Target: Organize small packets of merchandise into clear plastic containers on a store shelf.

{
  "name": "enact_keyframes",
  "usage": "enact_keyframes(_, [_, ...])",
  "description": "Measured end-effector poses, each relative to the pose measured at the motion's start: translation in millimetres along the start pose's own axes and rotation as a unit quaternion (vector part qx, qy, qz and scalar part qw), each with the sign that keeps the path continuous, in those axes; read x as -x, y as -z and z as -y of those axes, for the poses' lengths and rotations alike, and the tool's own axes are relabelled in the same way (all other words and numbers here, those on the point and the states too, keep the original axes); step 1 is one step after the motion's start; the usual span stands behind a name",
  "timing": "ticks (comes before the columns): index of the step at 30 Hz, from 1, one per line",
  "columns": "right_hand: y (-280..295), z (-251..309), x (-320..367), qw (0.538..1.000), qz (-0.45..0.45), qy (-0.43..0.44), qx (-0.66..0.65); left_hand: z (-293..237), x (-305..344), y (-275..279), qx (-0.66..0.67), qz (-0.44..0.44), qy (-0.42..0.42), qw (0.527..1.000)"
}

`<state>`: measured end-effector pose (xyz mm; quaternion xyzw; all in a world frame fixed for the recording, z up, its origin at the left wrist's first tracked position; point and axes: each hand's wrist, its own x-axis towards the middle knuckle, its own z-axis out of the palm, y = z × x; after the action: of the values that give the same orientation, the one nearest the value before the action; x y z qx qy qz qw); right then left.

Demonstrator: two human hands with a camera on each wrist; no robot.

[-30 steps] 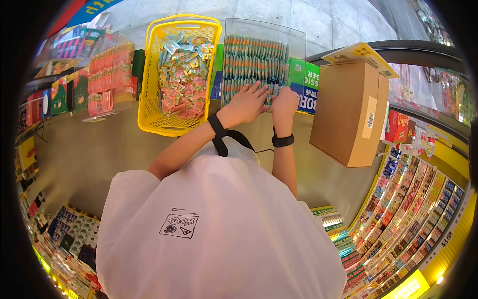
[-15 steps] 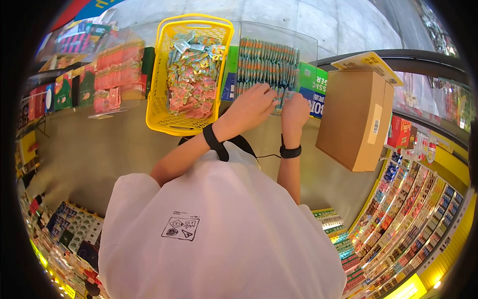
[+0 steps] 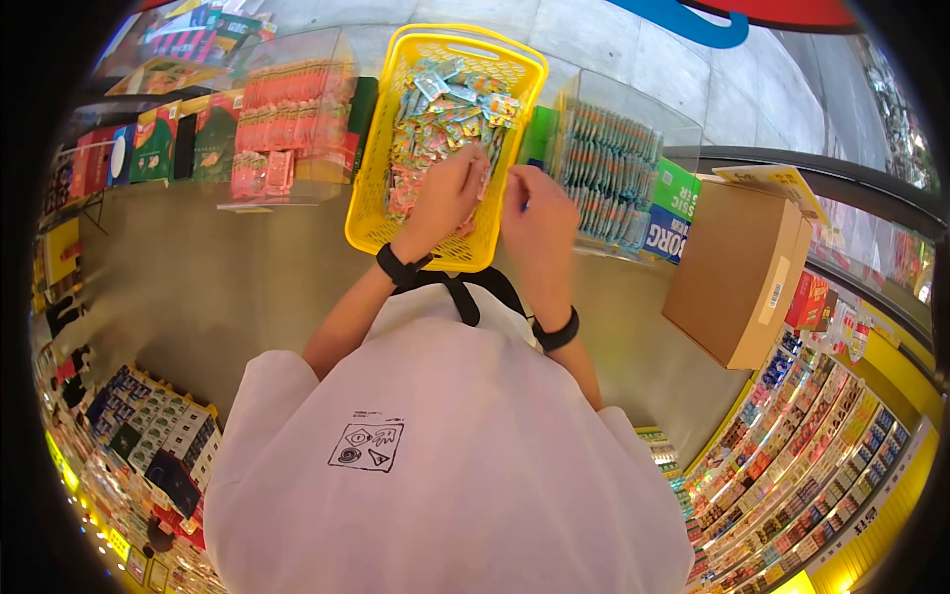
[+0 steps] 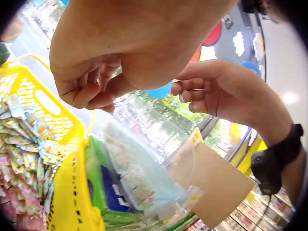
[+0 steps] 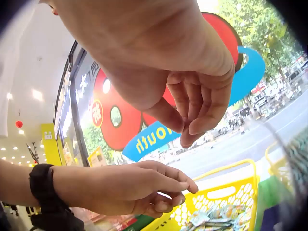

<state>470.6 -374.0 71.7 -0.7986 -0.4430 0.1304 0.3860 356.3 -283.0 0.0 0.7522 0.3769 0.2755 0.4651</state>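
Note:
My left hand [image 3: 450,198] is over the near part of a yellow plastic basket [image 3: 366,213], in front of the heaped small packets [image 3: 430,119], some pale blue and some pink. Its fingers hang loosely bent with nothing in them, as the right wrist view shows. The right hand [image 3: 539,218] hovers by the basket's right rim, between it and a clear box [image 3: 683,129] of blue-green packets [image 3: 609,168] standing in rows. In the right wrist view its fingers [image 5: 211,103] are loosely curled and bare, with the thumb close to them.
To the left stands another clear bin with pink packets [image 3: 287,109]. Green and blue cartons [image 3: 673,203] lie under the right box, and a brown cardboard box [image 3: 732,267] is farther right. Glass and a street lie beyond; stocked shelves [image 3: 792,445] curve behind at the right.
Both hands have left the rows of blue-green packets and moved left to the basket. The head view has swung left, so basket and boxes appear farther right.

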Motion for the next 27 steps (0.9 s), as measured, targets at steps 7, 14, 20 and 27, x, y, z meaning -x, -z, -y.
enact_keyframes(7, [-143,-72,-24,0.991,0.11,0.029,0.072,136,-4,10,-0.002,0.046,0.052,0.998])
enact_keyframes(14, [-225,-138,-38,0.963,0.233,-0.057,0.125,227,-6,-17,-0.038,0.114,0.073,0.99])
enact_keyframes(20, [-256,-159,-42,0.959,0.257,-0.072,0.092,259,8,-23,-0.042,0.141,0.085,0.985])
enact_keyframes(27, [-267,-146,-47,0.929,0.269,0.006,0.254,252,9,-5,0.013,0.18,0.105,0.978])
